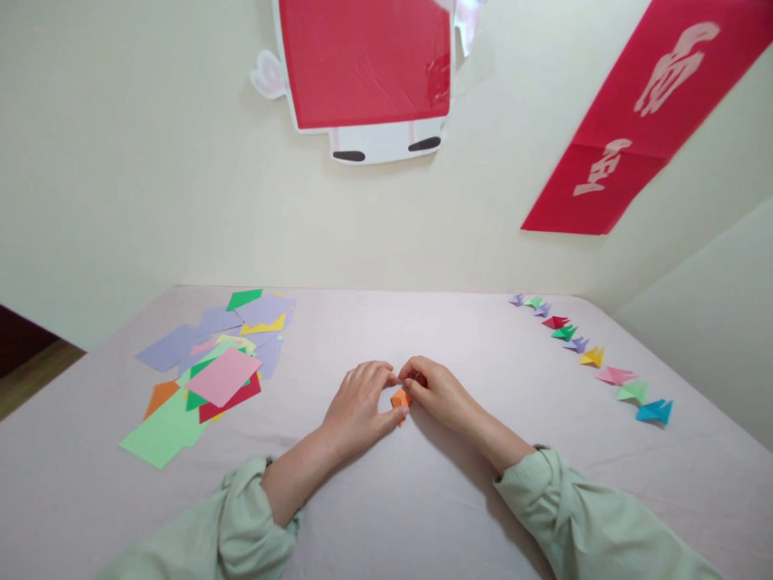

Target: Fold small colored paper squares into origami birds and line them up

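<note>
A small orange folded paper piece (399, 399) sits on the pale table (423, 499), pinched between both hands at the table's middle. My left hand (358, 407) curls around its left side, thumb under the paper. From the right, my right hand (436, 391) presses on it with bent fingertips. Most of the paper is hidden by the fingers. Both arms wear pale green sleeves.
A loose pile of coloured paper squares (211, 374) lies at the left, with a pink sheet (223, 376) on top. A row of several small folded paper figures (595, 358) runs along the right side, ending in a blue one (654, 412). Red posters hang on the wall behind.
</note>
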`<state>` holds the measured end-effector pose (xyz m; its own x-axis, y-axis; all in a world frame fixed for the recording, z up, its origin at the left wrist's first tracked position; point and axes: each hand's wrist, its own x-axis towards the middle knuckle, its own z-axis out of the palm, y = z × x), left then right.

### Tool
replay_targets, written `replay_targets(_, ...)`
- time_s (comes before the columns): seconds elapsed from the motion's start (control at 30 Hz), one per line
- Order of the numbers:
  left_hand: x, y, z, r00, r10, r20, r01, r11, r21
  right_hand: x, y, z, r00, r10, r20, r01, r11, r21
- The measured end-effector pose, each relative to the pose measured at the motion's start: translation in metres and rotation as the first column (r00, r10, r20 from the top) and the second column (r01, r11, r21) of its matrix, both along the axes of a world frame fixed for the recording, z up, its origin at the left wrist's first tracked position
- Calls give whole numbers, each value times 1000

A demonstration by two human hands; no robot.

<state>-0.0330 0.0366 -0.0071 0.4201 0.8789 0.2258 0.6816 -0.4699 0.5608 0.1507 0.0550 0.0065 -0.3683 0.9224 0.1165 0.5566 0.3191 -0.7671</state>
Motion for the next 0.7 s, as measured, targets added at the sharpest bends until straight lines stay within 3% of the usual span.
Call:
replay_targets(0.13, 2, -2, -1, 998, -60, -24, 60, 998, -3, -1, 1, -2, 1000, -8, -1, 8, 1000, 13)
replay_targets(0.37, 6, -4, 2, 997, -59, 55, 61, 998, -29, 2, 0, 3, 998, 56, 13, -56, 998, 3)
replay_targets(0.57, 8, -6, 1, 995, -38, 91, 42, 998, -42, 10, 3, 7, 977, 214, -22, -215, 972, -99)
replay_targets(0.7, 10, -7, 3, 994, -9, 106, 16, 998, -65, 11, 1, 4, 976, 195, -94, -208, 965, -158)
